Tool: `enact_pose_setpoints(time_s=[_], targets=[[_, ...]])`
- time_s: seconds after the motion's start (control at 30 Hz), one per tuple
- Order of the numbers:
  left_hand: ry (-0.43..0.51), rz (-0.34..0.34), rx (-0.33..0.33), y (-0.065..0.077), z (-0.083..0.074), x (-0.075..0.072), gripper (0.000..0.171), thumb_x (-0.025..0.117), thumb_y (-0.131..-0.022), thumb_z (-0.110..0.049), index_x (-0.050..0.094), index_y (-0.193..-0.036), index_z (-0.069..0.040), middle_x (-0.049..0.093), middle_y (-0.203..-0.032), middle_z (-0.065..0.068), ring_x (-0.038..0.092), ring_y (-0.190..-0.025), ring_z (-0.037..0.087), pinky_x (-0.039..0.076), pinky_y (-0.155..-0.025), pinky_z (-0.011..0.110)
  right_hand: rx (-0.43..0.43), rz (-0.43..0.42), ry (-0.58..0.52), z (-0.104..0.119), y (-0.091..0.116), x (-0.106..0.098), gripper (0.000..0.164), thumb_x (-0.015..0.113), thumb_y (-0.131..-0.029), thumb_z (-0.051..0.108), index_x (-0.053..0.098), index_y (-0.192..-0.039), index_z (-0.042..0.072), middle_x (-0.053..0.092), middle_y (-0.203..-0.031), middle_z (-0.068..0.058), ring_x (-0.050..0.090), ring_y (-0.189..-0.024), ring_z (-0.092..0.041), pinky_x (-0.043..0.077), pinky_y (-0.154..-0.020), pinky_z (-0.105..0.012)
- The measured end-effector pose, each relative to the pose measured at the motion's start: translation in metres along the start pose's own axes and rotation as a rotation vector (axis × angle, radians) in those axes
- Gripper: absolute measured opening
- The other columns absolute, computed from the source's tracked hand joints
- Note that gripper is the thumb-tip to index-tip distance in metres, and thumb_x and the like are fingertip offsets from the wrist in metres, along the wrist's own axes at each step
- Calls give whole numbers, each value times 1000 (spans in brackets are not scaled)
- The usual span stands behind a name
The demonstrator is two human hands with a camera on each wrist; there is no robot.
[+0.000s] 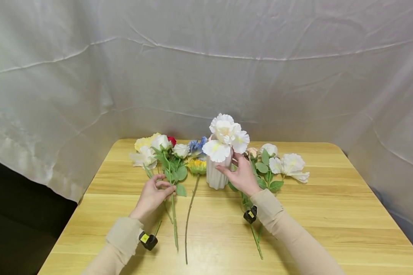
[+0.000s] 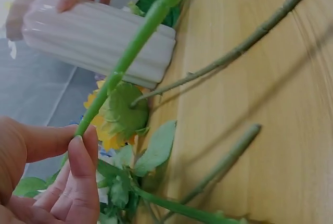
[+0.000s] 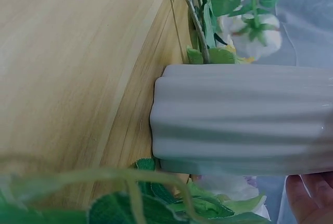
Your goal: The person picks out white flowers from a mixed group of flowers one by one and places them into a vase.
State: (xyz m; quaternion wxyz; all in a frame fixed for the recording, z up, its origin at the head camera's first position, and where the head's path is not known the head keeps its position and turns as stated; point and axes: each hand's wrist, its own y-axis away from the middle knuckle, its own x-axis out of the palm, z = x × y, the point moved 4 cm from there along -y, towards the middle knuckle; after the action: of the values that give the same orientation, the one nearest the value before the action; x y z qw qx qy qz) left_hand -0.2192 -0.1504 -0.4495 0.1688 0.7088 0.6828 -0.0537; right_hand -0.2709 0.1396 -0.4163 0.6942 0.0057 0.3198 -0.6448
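Note:
A green flower stem (image 2: pixel 130 52) is pinched between the thumb and fingertips of my left hand (image 1: pixel 153 196); in the head view it runs up to a white rose (image 1: pixel 161 142). My right hand (image 1: pixel 242 175) grips the upper side of a white ribbed vase (image 1: pixel 216 175), its thumb on the near face and its other fingers partly hidden behind. Upright in the vase, a large white iris (image 1: pixel 223 133) covers the mouth. The right wrist view shows the vase's ribbed wall (image 3: pixel 239 114) standing on the table, with fingertips (image 3: pixel 304 198) against it.
Between the left hand and the vase lies a sunflower (image 1: pixel 197 167) with a long brown stem. Blue (image 1: pixel 197 147), red (image 1: pixel 172 140) and yellow flowers (image 1: pixel 146 141) lie behind. Right of the vase are more leafy stems and a white flower (image 1: pixel 292 166). Grey cloth (image 1: pixel 206 84) hangs behind the wooden table (image 1: pixel 330 229).

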Motion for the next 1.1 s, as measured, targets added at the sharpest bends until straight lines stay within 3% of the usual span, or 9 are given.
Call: enact_pose_setpoints(time_s=[0.27,0.47,0.67,0.93,1.0,1.1], targets=[[51,-22,48,-4,-19,-4,56,69,-94,-5,44,-142,7,69,-113,17,74,-83,13,62,-76,25,7,-7,4,2,-1,-1,67,82,-85,25,52,-138,-1,63,-133,-19,61,-127,-37,53,-106,-49],[110,-56,102,-13,-39,-12,50,67,-95,-5,47,-139,6,69,-110,12,72,-86,6,62,-82,22,7,-10,2,2,-3,-1,64,82,-85,24,53,-136,-1,63,-132,-20,61,-127,-38,54,-105,-49],[122,-88,143,-23,-64,-16,48,63,-99,-8,47,-143,2,66,-120,18,69,-87,-1,61,-86,21,33,2,-3,2,-2,-1,64,82,-85,25,53,-136,-1,61,-132,-20,60,-128,-38,53,-107,-47],[102,-107,216,-28,-90,-12,48,61,-101,-13,48,-146,0,61,-131,22,68,-110,23,58,-83,13,55,8,11,-1,4,1,62,82,-85,27,54,-133,-1,61,-131,-22,61,-126,-41,53,-106,-47],[103,-120,239,-30,-98,-11,45,61,-101,-13,51,-143,1,61,-130,23,68,-109,23,58,-83,13,37,3,8,-1,5,1,62,82,-85,26,54,-133,0,61,-130,-21,60,-126,-39,53,-106,-47],[101,-149,295,-33,-110,-11,37,62,-100,-13,58,-134,2,66,-126,25,69,-97,10,58,-80,13,8,-5,3,-2,5,1,61,82,-85,24,54,-134,1,62,-129,-19,60,-126,-37,54,-106,-45]])
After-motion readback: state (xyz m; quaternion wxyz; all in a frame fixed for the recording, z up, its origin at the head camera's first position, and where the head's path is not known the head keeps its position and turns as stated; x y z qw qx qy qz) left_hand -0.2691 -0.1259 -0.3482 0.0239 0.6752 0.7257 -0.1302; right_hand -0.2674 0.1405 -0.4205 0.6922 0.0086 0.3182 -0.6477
